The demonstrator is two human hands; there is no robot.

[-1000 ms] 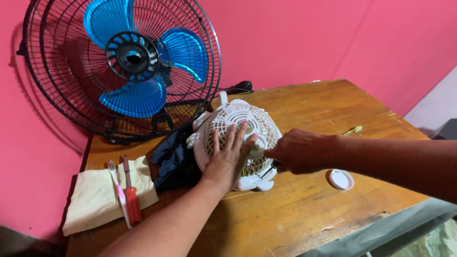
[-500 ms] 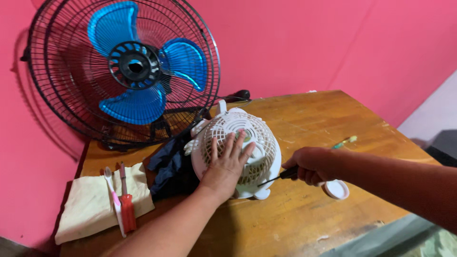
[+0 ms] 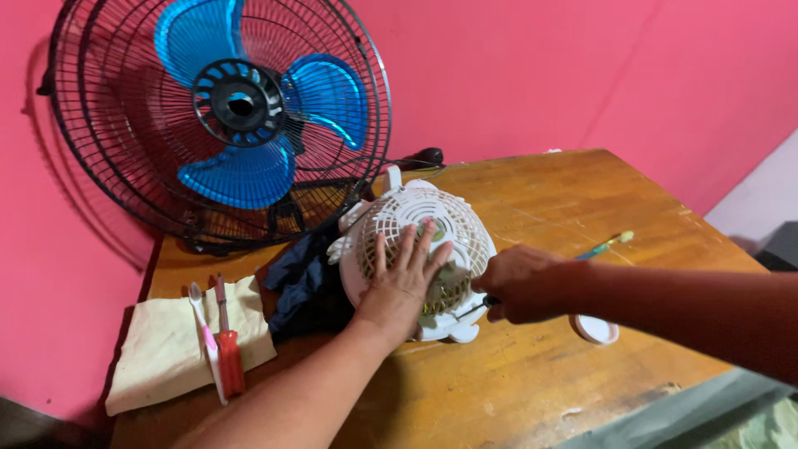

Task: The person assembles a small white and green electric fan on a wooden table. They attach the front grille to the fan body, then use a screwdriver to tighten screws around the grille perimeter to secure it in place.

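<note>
Small white fan [image 3: 440, 220] held for screwdriver work.
Left hand [image 3: 402, 278] flat, released, pinning grille steady; right hand [image 3: 519, 283] clenched grasping screwdriver [image 3: 475, 307] at rim.

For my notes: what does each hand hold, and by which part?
Right hand grips a screwdriver by its dark handle. Left hand lies flat on the white fan grille, gripping nothing.
</note>
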